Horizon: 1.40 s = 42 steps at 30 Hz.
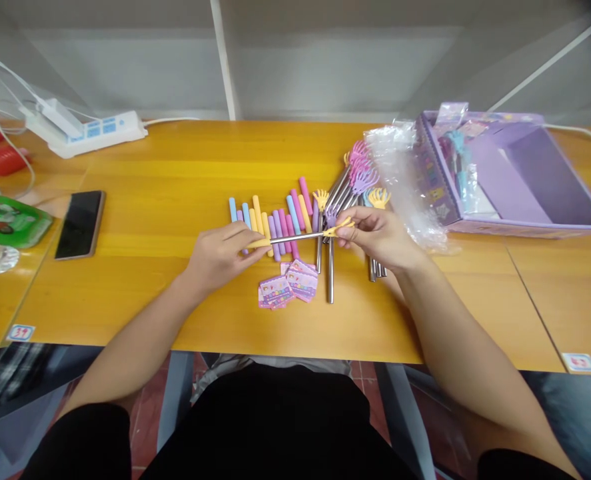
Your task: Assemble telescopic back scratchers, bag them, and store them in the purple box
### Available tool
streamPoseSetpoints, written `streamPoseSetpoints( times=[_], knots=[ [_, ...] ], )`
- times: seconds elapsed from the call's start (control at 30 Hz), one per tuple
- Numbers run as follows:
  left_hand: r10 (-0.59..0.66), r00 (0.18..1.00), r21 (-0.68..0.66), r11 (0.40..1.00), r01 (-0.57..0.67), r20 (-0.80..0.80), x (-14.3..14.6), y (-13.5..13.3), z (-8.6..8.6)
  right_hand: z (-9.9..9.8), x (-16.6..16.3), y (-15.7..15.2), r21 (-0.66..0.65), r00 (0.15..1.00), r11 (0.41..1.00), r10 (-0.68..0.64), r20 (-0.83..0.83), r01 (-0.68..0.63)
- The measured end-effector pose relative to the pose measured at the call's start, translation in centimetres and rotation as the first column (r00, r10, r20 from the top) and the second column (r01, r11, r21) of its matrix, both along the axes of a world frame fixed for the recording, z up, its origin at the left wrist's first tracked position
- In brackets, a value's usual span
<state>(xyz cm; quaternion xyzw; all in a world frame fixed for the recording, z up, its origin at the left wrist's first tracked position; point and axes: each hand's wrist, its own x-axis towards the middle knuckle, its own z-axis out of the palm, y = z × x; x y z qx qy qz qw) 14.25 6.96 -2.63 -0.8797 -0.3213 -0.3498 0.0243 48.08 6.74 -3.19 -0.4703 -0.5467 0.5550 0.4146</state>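
Observation:
A back scratcher (pixel 298 237) with a metal rod is held level above the table between both hands. My left hand (pixel 225 257) is closed round its yellow handle end. At the other end, my right hand (pixel 375 233) pinches the yellow claw head. Beneath and behind lie several coloured handle tubes (pixel 278 233) in blue, yellow, purple and pink. More back scratchers (pixel 345 183) with metal rods and pink, purple and yellow claws are heaped beside my right hand, which partly hides them. Small printed cards (pixel 295 281) rest in front of the tubes.
At the right stands an open purple box (pixel 525 230) with a wrapped item inside; clear plastic bags (pixel 400 180) lie against it. Left are a phone (pixel 80 225), a white power strip (pixel 95 133) with cables and a green packet (pixel 10 217). A shelf wall backs the table.

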Motion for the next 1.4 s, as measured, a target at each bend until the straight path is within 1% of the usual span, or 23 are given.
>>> streamPoseSetpoints(
  times=[0.1,0.3,0.53,0.83,1.03,1.4],
  knots=[
    [-0.014,1.0,-0.015,1.0,0.014,0.017,0.1,-0.1,-0.2,-0.1,-0.3,-0.1,0.004,1.0,1.0,0.009,0.013,-0.009],
    [-0.014,1.0,-0.093,0.996,0.016,0.024,0.4,-0.3,-0.5,-0.1,-0.7,-0.1,-0.011,1.0,1.0,0.024,0.01,-0.023],
    [-0.012,0.998,-0.166,0.986,0.021,0.057,0.8,-0.7,-0.5,0.0,-0.8,-0.3,-0.022,0.999,0.999,0.042,0.017,-0.042],
    [-0.007,0.998,-0.143,0.99,0.016,0.069,1.3,-1.1,-0.3,0.2,-1.2,-0.6,-0.052,0.998,0.997,0.058,0.034,-0.056],
    [-0.004,0.996,-0.167,0.986,0.019,0.088,1.5,-1.3,-0.5,0.1,-1.4,-0.7,-0.055,0.997,0.997,0.065,0.03,-0.063],
    [0.01,0.997,-0.206,0.979,0.006,0.076,1.5,-1.4,-0.6,0.5,-1.6,-1.0,-0.057,0.996,0.997,0.061,0.066,-0.057]
  ],
)
